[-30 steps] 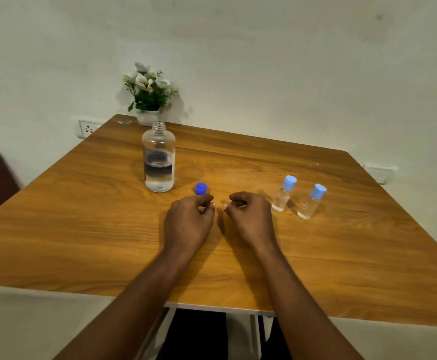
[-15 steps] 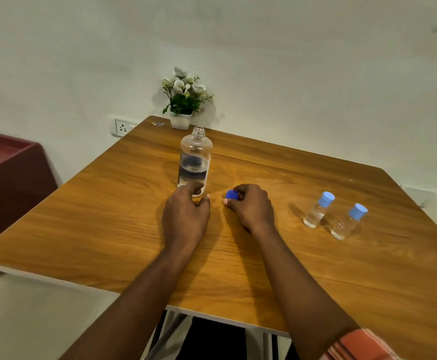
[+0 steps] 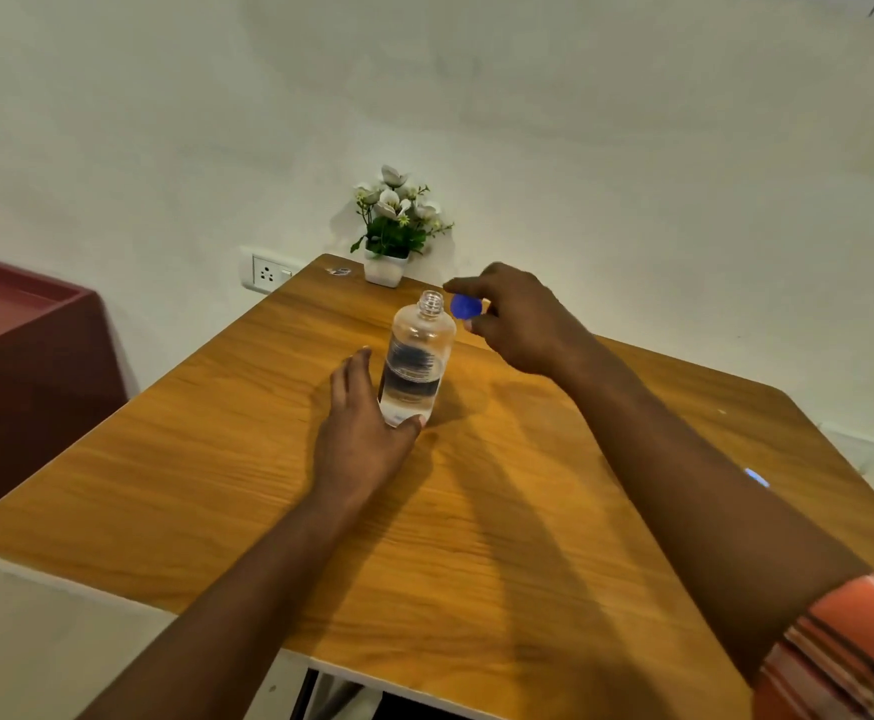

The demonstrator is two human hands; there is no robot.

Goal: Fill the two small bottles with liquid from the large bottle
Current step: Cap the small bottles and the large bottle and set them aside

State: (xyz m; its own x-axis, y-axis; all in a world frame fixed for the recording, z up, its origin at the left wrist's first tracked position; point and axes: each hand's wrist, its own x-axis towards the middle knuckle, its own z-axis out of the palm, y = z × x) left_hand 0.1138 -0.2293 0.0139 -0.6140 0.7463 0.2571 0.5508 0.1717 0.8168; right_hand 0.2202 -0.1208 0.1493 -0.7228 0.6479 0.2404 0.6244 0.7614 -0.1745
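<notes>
Near the table's (image 3: 164, 485) far edge, the left hand (image 3: 367, 433) loosely cups the large bottle's (image 3: 416, 366) base, where this light, smooth, rigid-looking plastic is best gripped, while the right hand (image 3: 518, 319) pinches 1 blue cap (image 3: 463, 306).

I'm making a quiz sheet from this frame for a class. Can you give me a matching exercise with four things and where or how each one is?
Things:
1. large bottle
2. blue cap
3. flower pot
4. wall socket

States:
A. on the wall, left of the table's far corner
B. pinched in the right hand, beside the bottle's neck
C. upright and open, left hand at its base
D. at the far corner of the table

Pairs: 1-C, 2-B, 3-D, 4-A
</notes>
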